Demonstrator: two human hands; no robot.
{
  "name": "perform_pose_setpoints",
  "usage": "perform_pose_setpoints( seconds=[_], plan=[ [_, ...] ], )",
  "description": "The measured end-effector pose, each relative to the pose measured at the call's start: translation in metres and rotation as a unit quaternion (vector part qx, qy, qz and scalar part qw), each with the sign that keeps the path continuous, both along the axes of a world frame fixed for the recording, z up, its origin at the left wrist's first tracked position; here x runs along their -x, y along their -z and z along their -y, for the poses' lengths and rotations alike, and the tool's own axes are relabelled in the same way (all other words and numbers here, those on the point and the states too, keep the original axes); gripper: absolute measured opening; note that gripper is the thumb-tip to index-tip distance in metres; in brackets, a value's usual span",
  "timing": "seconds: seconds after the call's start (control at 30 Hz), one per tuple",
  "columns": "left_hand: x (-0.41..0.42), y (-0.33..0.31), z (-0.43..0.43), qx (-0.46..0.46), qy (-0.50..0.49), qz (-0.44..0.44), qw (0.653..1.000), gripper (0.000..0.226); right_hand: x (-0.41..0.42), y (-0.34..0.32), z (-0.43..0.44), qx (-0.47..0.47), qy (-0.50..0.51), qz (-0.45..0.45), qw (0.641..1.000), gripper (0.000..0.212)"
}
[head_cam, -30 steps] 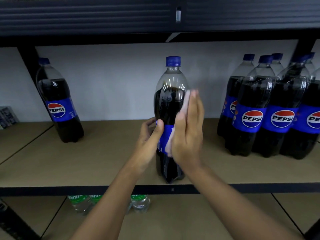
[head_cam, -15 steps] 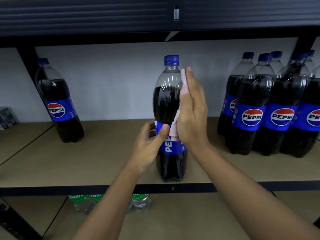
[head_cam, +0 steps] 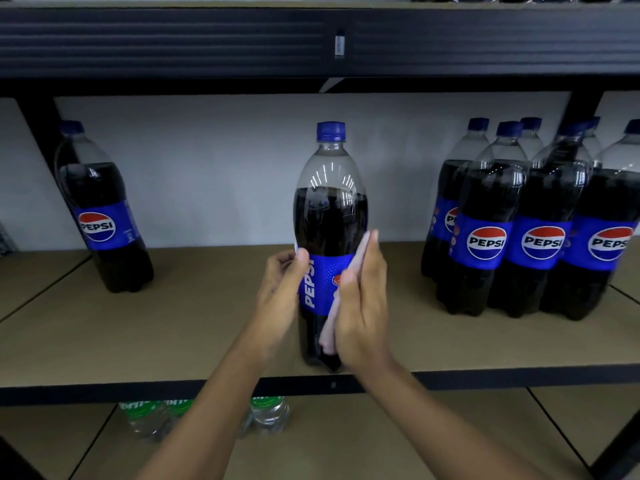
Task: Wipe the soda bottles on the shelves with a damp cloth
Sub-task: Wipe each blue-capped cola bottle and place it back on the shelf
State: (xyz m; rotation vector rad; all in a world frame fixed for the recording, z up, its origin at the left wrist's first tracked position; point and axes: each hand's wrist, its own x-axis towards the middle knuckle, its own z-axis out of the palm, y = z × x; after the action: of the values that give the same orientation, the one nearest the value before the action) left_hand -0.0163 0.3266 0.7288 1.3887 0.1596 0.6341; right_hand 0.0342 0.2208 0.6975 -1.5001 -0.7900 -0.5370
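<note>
A large Pepsi bottle point(head_cam: 329, 216) with a blue cap and blue label stands upright near the front edge of the middle shelf point(head_cam: 207, 327). My left hand point(head_cam: 282, 289) grips its label from the left, thumb on the front. My right hand point(head_cam: 362, 306) lies flat against the bottle's right side with straight fingers, pressing a pale pink cloth point(head_cam: 334, 320) onto the label and lower body. Part of the cloth shows along my fingers and palm; the rest is hidden between hand and bottle.
A single Pepsi bottle point(head_cam: 100, 209) stands at the shelf's far left. Several Pepsi bottles point(head_cam: 526, 220) crowd the right end. A dark upper shelf beam point(head_cam: 311, 39) runs overhead. Green-labelled clear bottles point(head_cam: 270, 412) stand on the lower shelf.
My right hand with the cloth slid up to the bottle's shoulder, then down to the label and lower body. My left hand kept its grip on the label.
</note>
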Motion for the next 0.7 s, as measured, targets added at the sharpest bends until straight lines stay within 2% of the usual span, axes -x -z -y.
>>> perform_pose_setpoints(
  seconds=[0.13,0.2,0.3,0.37,0.53,0.63,0.7],
  plan=[
    [0.004,-0.006,-0.002,-0.066,0.009,-0.019,0.998,0.066,-0.012,-0.075,-0.007,-0.045,-0.013,0.026,0.999,0.048],
    [0.004,-0.007,-0.003,-0.080,0.009,-0.035,0.996,0.065,-0.012,-0.089,-0.011,-0.056,-0.012,0.038,0.998,0.047],
    [0.004,-0.007,-0.005,-0.094,0.003,-0.029,0.995,0.046,-0.008,-0.067,-0.014,-0.039,0.021,0.066,0.997,0.051],
    [0.003,-0.004,-0.007,-0.088,0.006,-0.027,0.996,0.045,-0.005,-0.030,-0.014,-0.010,0.049,0.094,0.994,0.055],
    [0.003,-0.004,-0.005,-0.053,0.012,-0.023,0.998,0.061,0.006,0.046,-0.001,0.028,0.013,0.000,1.000,0.050],
    [0.003,-0.002,-0.004,-0.050,-0.009,-0.005,0.999,0.056,0.009,0.029,0.000,-0.006,-0.024,-0.047,0.999,0.049],
    [0.005,-0.003,-0.002,-0.063,-0.007,0.002,0.998,0.052,0.006,-0.007,-0.003,-0.039,-0.026,-0.041,0.998,0.048]
  ],
)
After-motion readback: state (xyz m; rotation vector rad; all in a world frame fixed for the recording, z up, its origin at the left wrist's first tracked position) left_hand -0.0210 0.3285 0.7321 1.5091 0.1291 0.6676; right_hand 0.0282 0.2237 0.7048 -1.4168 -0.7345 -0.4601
